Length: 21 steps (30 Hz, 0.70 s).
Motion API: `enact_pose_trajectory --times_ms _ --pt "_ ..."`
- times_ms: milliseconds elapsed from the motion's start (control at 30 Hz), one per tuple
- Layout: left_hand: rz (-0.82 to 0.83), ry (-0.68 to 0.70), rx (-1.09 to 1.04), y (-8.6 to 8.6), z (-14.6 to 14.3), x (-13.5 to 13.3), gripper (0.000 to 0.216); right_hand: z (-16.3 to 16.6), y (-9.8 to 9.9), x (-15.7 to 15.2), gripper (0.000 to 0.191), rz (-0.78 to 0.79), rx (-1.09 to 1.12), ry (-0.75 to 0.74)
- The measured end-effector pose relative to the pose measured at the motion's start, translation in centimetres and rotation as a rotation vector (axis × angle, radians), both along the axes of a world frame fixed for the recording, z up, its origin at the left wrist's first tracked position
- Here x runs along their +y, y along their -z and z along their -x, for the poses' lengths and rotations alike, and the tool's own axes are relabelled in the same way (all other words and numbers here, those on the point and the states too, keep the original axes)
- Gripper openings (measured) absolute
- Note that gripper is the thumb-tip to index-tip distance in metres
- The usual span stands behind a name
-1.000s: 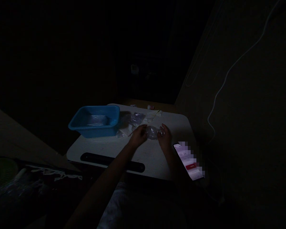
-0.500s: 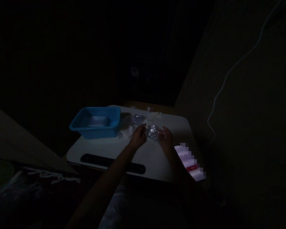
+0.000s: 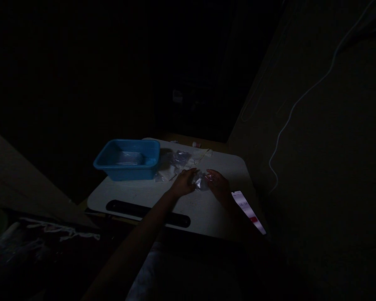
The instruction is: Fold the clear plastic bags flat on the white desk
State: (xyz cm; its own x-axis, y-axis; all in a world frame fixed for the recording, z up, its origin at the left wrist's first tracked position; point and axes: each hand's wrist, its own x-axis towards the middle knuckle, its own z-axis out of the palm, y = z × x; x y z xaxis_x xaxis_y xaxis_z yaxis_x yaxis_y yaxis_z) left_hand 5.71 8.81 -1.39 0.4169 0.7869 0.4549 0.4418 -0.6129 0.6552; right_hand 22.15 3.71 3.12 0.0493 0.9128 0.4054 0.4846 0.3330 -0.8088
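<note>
The scene is very dark. On a small white table (image 3: pixel 134 196), my left hand (image 3: pixel 183 184) and my right hand (image 3: pixel 218 184) meet over a small crumpled clear plastic bag (image 3: pixel 201 181). Both hands pinch the bag from opposite sides, low above the tabletop. Behind them lie more clear plastic bags (image 3: pixel 179 158) on a pale sheet (image 3: pixel 198 156). A blue plastic tub (image 3: pixel 128 159) stands at the table's back left, with something clear inside it.
A lit phone (image 3: pixel 248 211) lies at the table's right edge, just beside my right wrist. A black slot (image 3: pixel 147 212) runs along the near edge. A wall with a white cable (image 3: pixel 288 121) rises on the right. Dim clutter sits at lower left.
The bag was spread wider between my hands half a second ago; now it is bunched smaller and lower, with my hands closer together.
</note>
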Motion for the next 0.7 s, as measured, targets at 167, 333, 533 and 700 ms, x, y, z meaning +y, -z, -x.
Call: enact_pose_trajectory --times_ms 167,333,533,700 --pt "0.119 0.12 -0.184 0.0 0.0 -0.8 0.067 0.6 -0.2 -0.8 0.022 0.03 -0.069 -0.054" --pt "0.341 0.156 -0.383 -0.7 0.1 -1.7 0.022 0.3 -0.4 -0.9 0.024 0.066 -0.028 -0.014" --pt "0.621 0.302 -0.551 -3.9 -0.2 -3.3 0.021 0.0 -0.8 -0.3 0.027 0.038 0.106 -0.014" --pt "0.754 0.288 -0.638 -5.6 -0.1 -4.5 0.027 -0.2 -1.4 -0.3 0.027 0.02 0.16 0.028"
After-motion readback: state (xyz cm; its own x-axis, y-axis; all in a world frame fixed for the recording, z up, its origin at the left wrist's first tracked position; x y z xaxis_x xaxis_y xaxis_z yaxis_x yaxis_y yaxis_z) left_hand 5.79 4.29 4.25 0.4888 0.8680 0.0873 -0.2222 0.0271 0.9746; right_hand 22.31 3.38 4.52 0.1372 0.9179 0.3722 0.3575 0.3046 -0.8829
